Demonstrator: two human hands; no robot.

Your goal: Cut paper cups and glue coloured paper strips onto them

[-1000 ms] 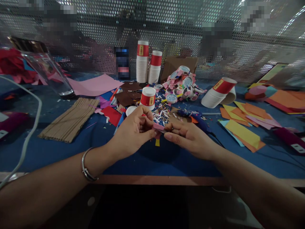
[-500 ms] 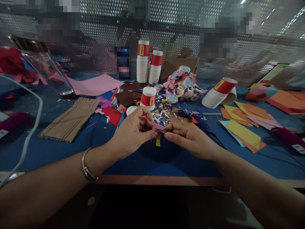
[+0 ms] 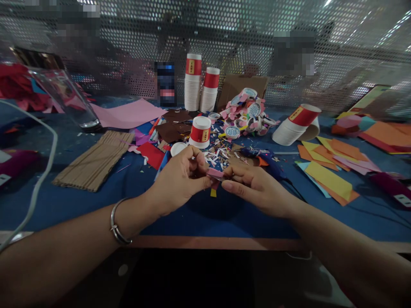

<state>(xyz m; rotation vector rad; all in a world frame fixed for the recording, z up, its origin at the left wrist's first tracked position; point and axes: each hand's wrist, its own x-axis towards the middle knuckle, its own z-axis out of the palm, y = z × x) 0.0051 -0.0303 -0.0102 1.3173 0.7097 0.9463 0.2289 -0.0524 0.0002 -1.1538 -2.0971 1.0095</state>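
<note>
A bare stretch of blue table [image 3: 212, 226] runs in front of the left hand [image 3: 180, 182] and right hand [image 3: 257, 186], leaving passage there; another gap lies between the cardboard [image 3: 94, 162] and the left arm [image 3: 80, 233]. Straight ahead, a cup [image 3: 199, 134] and paper scraps [image 3: 218, 156] obstruct, and a blue tool [image 3: 274, 166] sits just beyond the right hand. Farther back, cup stacks [image 3: 192, 92] and a metal screen [image 3: 128, 64] block the way

Hands [image 3: 178, 182] [image 3: 257, 186] front centre — cardboard [image 3: 93, 162] left, paper pieces [image 3: 330, 177] right, cup stacks [image 3: 192, 94] behind
</note>
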